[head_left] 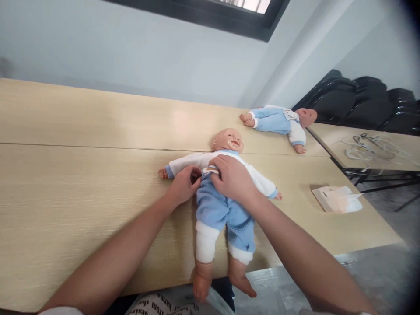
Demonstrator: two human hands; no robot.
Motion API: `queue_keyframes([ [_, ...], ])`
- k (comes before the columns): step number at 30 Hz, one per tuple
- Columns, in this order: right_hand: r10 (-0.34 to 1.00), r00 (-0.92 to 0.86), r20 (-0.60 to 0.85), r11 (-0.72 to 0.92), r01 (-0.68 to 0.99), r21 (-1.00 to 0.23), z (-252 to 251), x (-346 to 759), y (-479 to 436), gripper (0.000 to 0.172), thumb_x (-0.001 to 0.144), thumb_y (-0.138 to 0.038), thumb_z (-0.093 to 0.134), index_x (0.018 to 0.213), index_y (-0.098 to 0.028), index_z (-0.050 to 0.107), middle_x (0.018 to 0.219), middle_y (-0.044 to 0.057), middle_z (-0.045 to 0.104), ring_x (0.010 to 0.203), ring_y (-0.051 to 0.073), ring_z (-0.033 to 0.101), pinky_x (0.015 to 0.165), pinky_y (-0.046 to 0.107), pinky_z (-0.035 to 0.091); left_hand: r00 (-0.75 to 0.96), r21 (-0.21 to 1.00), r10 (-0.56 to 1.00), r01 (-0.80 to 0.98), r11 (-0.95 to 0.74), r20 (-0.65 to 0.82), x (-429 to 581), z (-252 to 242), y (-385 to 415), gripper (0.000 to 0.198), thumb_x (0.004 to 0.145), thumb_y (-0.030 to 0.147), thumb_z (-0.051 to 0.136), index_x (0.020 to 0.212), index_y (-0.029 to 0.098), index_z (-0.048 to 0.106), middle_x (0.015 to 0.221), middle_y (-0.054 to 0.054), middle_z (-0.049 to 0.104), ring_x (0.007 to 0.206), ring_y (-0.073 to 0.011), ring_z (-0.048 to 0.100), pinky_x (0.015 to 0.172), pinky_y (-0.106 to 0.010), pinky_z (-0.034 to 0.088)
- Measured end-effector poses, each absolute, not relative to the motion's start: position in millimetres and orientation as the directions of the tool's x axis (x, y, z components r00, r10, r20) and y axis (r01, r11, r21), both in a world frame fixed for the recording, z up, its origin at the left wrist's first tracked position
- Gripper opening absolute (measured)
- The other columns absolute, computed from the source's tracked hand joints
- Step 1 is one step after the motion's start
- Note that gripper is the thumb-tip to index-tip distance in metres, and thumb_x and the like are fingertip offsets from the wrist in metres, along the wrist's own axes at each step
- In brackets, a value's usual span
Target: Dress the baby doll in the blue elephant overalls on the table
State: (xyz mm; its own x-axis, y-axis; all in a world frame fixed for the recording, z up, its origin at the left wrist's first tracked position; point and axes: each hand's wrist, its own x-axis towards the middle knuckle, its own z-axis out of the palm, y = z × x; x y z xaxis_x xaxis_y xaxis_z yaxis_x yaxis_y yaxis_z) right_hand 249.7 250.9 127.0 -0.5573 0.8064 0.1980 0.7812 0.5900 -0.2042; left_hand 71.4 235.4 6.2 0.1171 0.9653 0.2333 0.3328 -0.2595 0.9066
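A baby doll [229, 141] lies on its back on the wooden table, its head away from me and its feet past the near edge. It wears a white and blue top and blue trousers [210, 205] with white cuffs. At the doll's waist, my left hand [185, 183] pinches the side of the blue cloth. My right hand [231, 177] rests on the doll's belly, its fingers curled over the bunched edge of the clothing. The cloth under my right palm is hidden.
A second doll [272, 120] in similar clothes lies at the table's far right corner. A white packet of tissues [337, 198] is near the right edge. Tangled cables [370, 148] lie on another table, with stacked black chairs [354, 98] behind.
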Motion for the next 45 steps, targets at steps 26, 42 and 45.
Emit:
queue_keyframes([
  [26, 0.868, -0.462, 0.183, 0.473, 0.656, -0.588, 134, 249, 235, 0.022, 0.081, -0.014, 0.057, 0.101, -0.023, 0.057, 0.093, 0.002, 0.064, 0.078, 0.020, 0.056, 0.073, 0.032, 0.043, -0.024, 0.937, 0.975, 0.280, -0.207, 0.222, 85, 24, 221, 0.012, 0.091, 0.029, 0.066, 0.086, 0.020, 0.059, 0.079, 0.002, 0.065, 0.063, -0.0118, 0.059, 0.060, -0.025, 0.047],
  [42, 0.656, -0.684, 0.318, 0.755, 0.590, -0.287, 93, 289, 188, 0.014, 0.100, -0.011, 0.053, 0.101, -0.023, 0.060, 0.103, 0.008, 0.067, 0.094, 0.021, 0.066, 0.076, 0.034, 0.055, 0.138, 0.576, 0.971, 0.786, -0.227, 0.194, 84, 21, 223, 0.003, 0.096, 0.024, 0.062, 0.096, 0.022, 0.063, 0.092, -0.007, 0.073, 0.076, -0.0237, 0.069, 0.059, -0.030, 0.037],
  [45, 0.662, -0.684, 0.307, 0.750, 0.606, -0.267, 93, 295, 188, 0.013, 0.101, -0.012, 0.052, 0.100, -0.023, 0.061, 0.103, 0.008, 0.068, 0.093, 0.021, 0.067, 0.076, 0.035, 0.055, 0.170, 0.536, 0.968, 0.807, -0.246, 0.187, 85, 18, 224, 0.004, 0.098, 0.023, 0.060, 0.097, 0.021, 0.064, 0.094, -0.008, 0.074, 0.074, -0.0227, 0.069, 0.058, -0.030, 0.037],
])
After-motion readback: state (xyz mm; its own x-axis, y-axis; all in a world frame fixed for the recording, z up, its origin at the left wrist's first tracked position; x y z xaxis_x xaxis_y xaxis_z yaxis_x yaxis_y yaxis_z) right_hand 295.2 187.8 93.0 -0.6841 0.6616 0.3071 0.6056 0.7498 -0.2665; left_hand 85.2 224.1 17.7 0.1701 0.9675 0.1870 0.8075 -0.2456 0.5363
